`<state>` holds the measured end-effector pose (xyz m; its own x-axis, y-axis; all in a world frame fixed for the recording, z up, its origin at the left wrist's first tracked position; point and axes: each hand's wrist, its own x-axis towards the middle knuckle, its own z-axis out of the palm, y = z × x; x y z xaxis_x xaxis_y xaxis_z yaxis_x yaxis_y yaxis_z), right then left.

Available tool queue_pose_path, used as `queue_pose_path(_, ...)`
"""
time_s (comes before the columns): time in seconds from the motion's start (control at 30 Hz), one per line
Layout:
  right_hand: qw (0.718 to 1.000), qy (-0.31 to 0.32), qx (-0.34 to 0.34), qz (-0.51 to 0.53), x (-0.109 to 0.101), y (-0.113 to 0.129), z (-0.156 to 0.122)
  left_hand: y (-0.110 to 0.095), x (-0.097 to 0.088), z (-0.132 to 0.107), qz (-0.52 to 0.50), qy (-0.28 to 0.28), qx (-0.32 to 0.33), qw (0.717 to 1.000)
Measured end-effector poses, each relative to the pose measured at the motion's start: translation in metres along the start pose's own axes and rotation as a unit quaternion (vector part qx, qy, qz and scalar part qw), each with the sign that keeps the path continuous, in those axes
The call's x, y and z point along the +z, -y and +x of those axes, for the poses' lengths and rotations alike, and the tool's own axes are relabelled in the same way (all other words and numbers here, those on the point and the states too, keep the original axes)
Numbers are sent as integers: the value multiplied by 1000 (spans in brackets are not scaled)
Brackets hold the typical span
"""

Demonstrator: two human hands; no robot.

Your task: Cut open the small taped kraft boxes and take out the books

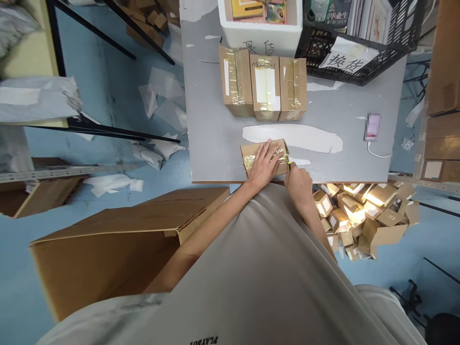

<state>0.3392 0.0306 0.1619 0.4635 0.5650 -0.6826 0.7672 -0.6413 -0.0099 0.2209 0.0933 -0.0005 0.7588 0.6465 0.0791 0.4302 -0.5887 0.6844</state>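
Note:
A small taped cardboard box [251, 154] lies at the near edge of the grey table [212, 124]. My left hand [266, 162] rests flat on top of it with the fingers spread. My right hand [298, 181] is closed at the box's right end, pinching a small yellow-tipped tool whose shape I cannot make out. Three more taped boxes [264, 87] stand side by side farther back on the table.
A white foam bin [260, 33] and a black crate [359, 38] with a paper label sit at the table's far edge. A phone [373, 127] with a cable lies right. A large open carton [115, 244] stands left, and a heap of small boxes [362, 211] fills the floor right.

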Motion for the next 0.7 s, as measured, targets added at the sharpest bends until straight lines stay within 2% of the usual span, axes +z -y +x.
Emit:
queue_pose_path(0.23, 1000, -17, -7, 9, 1, 3, 10, 1, 6, 4, -7, -13, -23, 1000)
queue_pose_path(0.47, 1000, 0, -14, 4, 9, -15, -13, -2, 6, -2, 2, -10, -19, 1000)
queue_pose_path(0.7, 1000, 8, -16, 6, 9, -7, 13, -4, 9, -2, -3, -10, -28, 1000)
